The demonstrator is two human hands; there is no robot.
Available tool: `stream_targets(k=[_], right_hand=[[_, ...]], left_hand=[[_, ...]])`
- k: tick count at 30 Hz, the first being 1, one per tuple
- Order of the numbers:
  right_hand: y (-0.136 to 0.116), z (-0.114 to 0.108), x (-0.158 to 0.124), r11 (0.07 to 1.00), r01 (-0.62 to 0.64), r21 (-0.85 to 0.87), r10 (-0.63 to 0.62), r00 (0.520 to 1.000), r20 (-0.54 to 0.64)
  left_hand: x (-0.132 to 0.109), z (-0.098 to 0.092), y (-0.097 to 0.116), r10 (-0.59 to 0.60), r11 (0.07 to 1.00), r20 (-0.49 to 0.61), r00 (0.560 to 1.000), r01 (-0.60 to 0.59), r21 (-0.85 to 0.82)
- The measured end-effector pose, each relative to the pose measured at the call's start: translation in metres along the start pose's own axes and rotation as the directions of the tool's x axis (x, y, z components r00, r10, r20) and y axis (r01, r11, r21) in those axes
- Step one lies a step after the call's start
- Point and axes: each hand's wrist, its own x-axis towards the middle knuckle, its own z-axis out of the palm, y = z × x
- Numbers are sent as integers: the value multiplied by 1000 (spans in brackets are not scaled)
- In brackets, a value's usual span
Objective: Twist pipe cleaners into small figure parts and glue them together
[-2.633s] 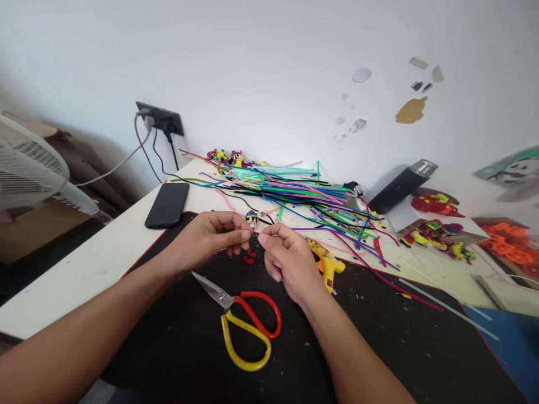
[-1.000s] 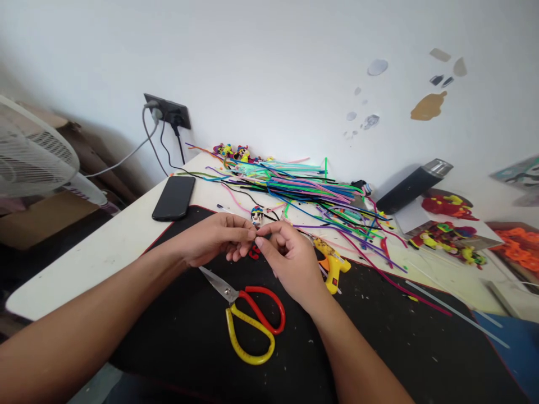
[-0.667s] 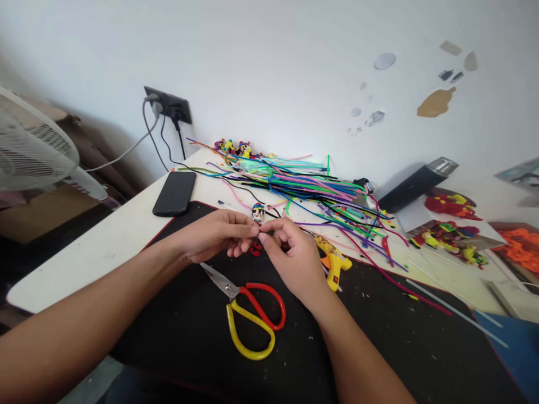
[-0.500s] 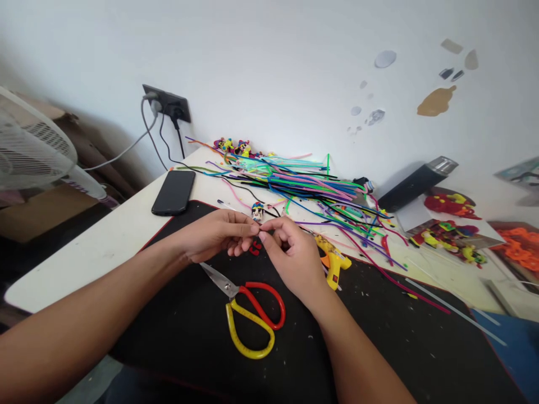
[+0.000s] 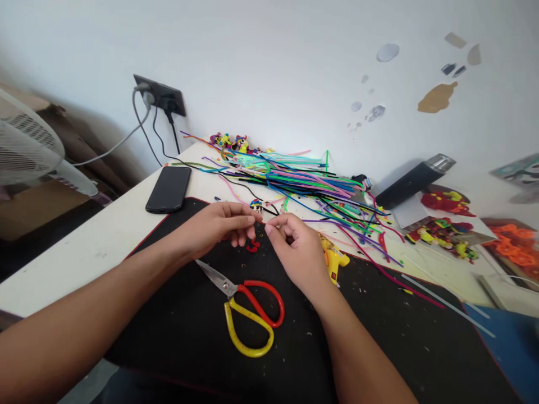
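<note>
A short, thin red piece (image 5: 263,223), perhaps pipe cleaner, spans the small gap between my two hands. My left hand (image 5: 229,224) pinches one end of it between thumb and forefinger. At the other end, the thumb and fingers of my right hand (image 5: 295,244) are pressed together on it. Just beyond my fingertips stands a small figure head (image 5: 255,205) in blue, yellow and white, partly hidden by my left hand. Curled red bits (image 5: 252,246) lie on the black mat (image 5: 185,325) below my hands. Scissors (image 5: 252,303) with red and yellow handles rest nearer me, blades slightly apart.
A heap of coloured pipe cleaners (image 5: 303,179) lies along the wall. A yellow glue gun (image 5: 334,261) sits right of my right hand. A phone (image 5: 169,189) is at the left, and a dark flask (image 5: 415,179) at the right near finished figures (image 5: 442,233). A fan (image 5: 29,140) stands far left.
My fingertips have moved apart slightly, so the red piece now shows between them. The view has shifted a little; the scissors lie where they were on the mat.
</note>
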Motion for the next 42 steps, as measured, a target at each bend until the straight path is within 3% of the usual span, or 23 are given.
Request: stream_targets(k=[3, 6, 10, 22, 31, 36, 42], right_hand=[[0, -1, 0, 996, -35, 82, 37, 999, -16], [-2, 0, -1, 990, -54, 133, 56, 998, -5], [-6, 2, -3, 988, -43, 149, 42, 999, 9], [-8, 3, -3, 985, -60, 164, 58, 998, 17], [-8, 6, -3, 982, -58, 180, 53, 998, 32], [-6, 5, -3, 980, -44, 196, 40, 999, 24], [-6, 1, -2, 966, -49, 255, 48, 999, 11]], left_hand=[[-3, -6, 6, 54, 958, 50, 997, -66, 281], [-7, -10, 10, 97, 818, 134, 986, -156, 554], [-9, -12, 7, 72, 640, 210, 975, -207, 740], [-10, -1, -5, -24, 448, 320, 947, -276, 850], [-10, 1, -11, -60, 377, 340, 939, -294, 878], [-15, 5, -4, -72, 340, 332, 941, -290, 895], [-4, -3, 19, 30, 360, 243, 970, -237, 902]])
